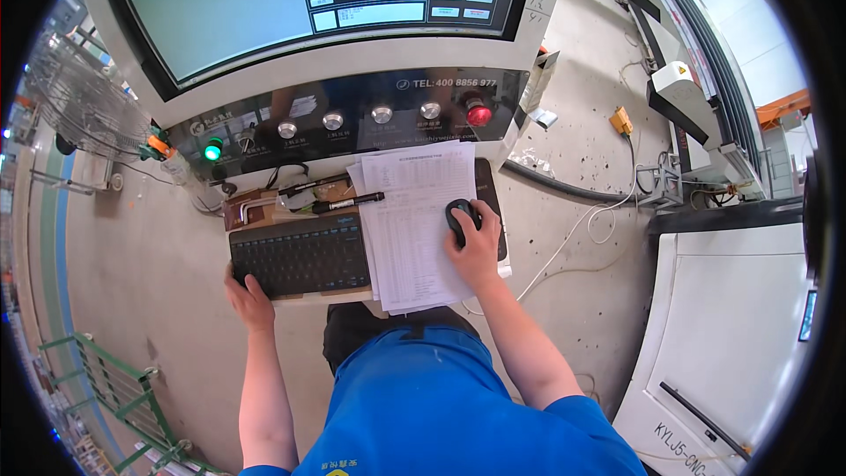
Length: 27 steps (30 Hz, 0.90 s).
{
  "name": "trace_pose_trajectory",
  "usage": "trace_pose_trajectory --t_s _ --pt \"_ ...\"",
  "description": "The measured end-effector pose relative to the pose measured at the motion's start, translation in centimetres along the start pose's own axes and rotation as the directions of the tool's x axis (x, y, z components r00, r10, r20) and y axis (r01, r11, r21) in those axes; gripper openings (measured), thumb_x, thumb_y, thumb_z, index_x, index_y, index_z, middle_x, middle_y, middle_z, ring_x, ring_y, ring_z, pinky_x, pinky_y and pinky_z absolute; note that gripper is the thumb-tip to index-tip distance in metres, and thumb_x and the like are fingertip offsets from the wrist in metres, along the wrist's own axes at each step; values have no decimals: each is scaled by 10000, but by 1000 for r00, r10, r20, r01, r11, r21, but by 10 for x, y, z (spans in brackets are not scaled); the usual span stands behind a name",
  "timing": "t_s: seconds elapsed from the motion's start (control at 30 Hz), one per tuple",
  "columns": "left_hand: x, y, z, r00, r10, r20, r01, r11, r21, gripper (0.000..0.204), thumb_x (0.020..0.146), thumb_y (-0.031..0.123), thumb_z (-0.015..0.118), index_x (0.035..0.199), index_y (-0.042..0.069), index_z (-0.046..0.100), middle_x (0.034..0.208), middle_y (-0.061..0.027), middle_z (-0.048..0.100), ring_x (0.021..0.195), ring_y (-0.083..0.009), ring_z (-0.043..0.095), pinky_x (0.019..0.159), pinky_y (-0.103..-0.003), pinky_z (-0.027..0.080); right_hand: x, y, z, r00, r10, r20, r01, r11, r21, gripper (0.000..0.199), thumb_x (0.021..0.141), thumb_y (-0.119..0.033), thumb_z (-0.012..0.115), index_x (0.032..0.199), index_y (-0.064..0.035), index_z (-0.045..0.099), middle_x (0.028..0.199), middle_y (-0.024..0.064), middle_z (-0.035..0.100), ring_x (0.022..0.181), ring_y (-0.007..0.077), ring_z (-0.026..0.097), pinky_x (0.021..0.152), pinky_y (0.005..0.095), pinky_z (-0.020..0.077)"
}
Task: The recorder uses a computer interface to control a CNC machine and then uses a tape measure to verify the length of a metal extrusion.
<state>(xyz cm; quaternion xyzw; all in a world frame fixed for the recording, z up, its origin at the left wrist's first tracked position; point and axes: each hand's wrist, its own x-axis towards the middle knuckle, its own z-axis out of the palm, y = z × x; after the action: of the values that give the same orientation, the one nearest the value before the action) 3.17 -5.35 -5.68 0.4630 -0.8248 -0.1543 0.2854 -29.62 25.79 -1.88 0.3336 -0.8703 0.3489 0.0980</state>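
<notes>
Black mouse [454, 211] is gripped under the right hand [475, 240], thumb on its left side, fingers curved over it, at the right edge of the printed sheets [410, 238]. Keyboard [300, 256] is touched near its front left corner by the left hand [251, 302], thumb set apart; whether an edge is pinched cannot be told. Black marker [346, 203] is laid just beyond the keyboard. Green lamp [212, 151] is lit on the control panel [357, 137].
</notes>
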Motion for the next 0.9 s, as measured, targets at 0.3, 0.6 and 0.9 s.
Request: trace_pose_trajectory --t_s 0.3,0.6,0.9 --pt "1 -3 1 1000 -17 9 17 1000 -9 543 1055 398 449 1411 -12 452 1342 -252 564 1220 -451 531 1055 -500 397 1 1 2 1000 5 -14 -5 1000 -18 438 733 -92 740 1164 -133 670 1323 176 516 1193 394 499 1003 510 419" --pt "1 0 0 999 42 -24 -43 998 -52 540 1053 392 453 1410 -14 452 1313 -257 570 1188 -451 535 1030 -503 398 1 -1 0 999 -3 -33 2 999 -36 431 736 -109 740 1161 -126 670 1299 195 534 1176 401 513 1003 513 419" --pt "0 2 -2 999 23 -29 -24 999 -24 535 1049 381 466 1408 -16 453 1311 -258 566 1186 -454 529 1035 -507 397 2 -5 -4 999 -1 -38 0 1000 -23 422 726 -123 741 1144 -129 679 1292 178 534 1182 399 505 1002 516 415"
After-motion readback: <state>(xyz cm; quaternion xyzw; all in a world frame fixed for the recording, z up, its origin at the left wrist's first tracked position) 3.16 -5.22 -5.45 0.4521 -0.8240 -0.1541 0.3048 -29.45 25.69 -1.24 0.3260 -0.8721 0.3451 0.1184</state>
